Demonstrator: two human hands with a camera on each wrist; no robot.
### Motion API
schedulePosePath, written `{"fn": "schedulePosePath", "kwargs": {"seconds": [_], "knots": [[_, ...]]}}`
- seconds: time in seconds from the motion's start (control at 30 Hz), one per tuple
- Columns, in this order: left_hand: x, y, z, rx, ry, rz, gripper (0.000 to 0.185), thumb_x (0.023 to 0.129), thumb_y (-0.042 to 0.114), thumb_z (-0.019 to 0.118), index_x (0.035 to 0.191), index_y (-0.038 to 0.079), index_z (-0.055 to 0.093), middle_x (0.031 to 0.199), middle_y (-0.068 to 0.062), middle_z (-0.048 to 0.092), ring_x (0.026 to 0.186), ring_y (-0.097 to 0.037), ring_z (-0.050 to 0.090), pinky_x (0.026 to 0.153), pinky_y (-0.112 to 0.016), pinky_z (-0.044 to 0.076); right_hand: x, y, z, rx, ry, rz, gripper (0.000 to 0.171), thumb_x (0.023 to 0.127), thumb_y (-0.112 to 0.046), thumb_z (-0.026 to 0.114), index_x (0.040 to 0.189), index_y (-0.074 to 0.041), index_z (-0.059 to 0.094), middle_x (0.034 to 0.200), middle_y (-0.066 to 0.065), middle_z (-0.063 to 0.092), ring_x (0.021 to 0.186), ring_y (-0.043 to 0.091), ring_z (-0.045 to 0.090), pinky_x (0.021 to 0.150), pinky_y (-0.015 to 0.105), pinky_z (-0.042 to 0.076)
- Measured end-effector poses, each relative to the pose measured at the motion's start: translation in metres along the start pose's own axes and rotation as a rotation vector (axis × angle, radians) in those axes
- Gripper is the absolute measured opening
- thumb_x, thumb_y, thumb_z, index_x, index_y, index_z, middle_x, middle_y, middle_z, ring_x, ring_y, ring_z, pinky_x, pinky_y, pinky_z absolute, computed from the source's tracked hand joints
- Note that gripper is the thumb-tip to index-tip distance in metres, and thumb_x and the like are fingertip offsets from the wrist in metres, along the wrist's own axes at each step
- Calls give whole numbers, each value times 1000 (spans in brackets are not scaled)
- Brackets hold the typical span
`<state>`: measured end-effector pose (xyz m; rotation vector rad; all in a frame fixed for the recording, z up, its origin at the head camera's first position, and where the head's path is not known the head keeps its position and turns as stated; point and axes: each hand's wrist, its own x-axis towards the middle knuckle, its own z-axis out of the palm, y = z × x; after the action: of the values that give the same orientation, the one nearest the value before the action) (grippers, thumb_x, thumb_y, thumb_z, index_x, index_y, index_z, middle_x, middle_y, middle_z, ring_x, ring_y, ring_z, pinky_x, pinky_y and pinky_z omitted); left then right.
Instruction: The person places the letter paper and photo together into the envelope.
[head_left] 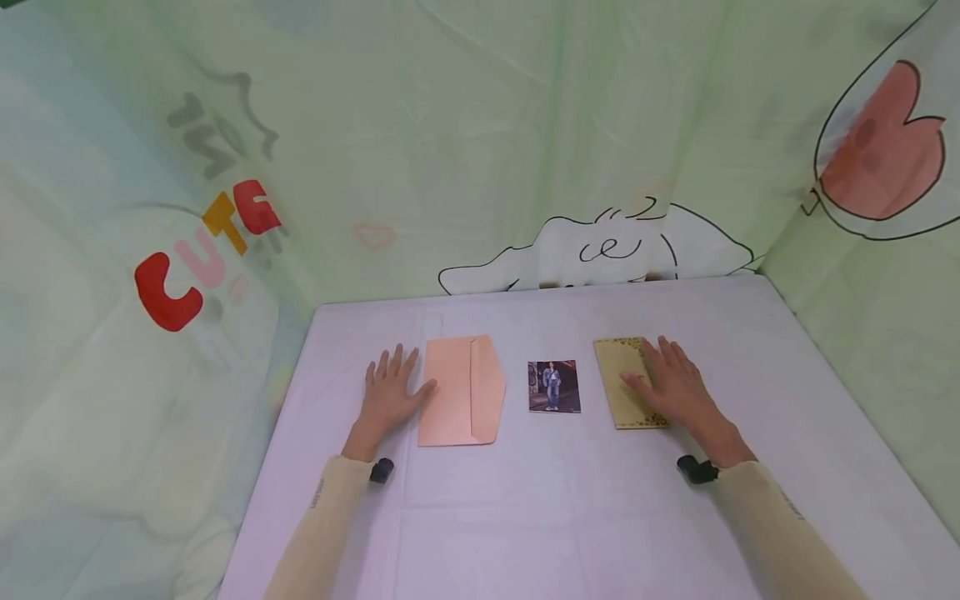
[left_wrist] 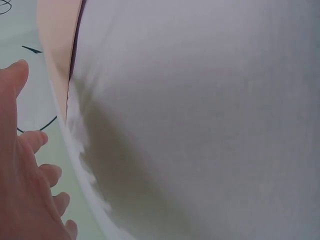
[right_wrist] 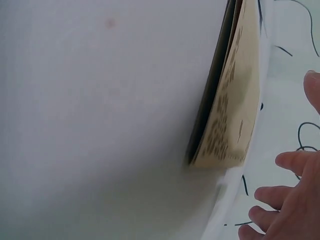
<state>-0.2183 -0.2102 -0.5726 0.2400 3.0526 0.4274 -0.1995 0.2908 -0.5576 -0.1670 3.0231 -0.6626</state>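
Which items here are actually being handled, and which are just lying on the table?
In hand:
- pink envelope, flap open, left hand flat beside it with the thumb at its edge
- tan patterned card, right hand resting flat on it

Lying about:
- small photo of a standing person, between them, untouched
- white table

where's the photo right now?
In the head view the photo lies flat mid-table, between the peach envelope near the left hand and the yellow card under the right hand. Neither hand touches it.
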Motion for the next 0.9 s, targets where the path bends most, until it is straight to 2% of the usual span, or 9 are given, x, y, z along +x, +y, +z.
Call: {"fn": "schedulePosePath", "kwargs": {"seconds": [0.23,0.43,0.9], "knots": [[0,8,2,-10,1,15,83,96,66,45,161,19,22,169,-17,11,155,-44,9,123,-61,7,6,-17,7,-39,-8,-36,93,98,-65,46,157,3,22,162,35,11,150,54,9,117,70,11],[2,12,8,-15,23,31,83,96,67,45,161,19,22,169,-16,12,155,-44,11,123,-62,9,11,-31,10,-17,-24,-55,93,97,-65,47,158,1,22,163,33,12,151,53,9,118,70,10],[5,32,7,4,10,62,82,97,67,41,161,18,23,169,-15,14,154,-44,14,122,-62,12,15,-61,25,-16,-27,-132,86,99,-60,50,158,-3,24,164,30,15,152,50,11,120,65,12]]}}
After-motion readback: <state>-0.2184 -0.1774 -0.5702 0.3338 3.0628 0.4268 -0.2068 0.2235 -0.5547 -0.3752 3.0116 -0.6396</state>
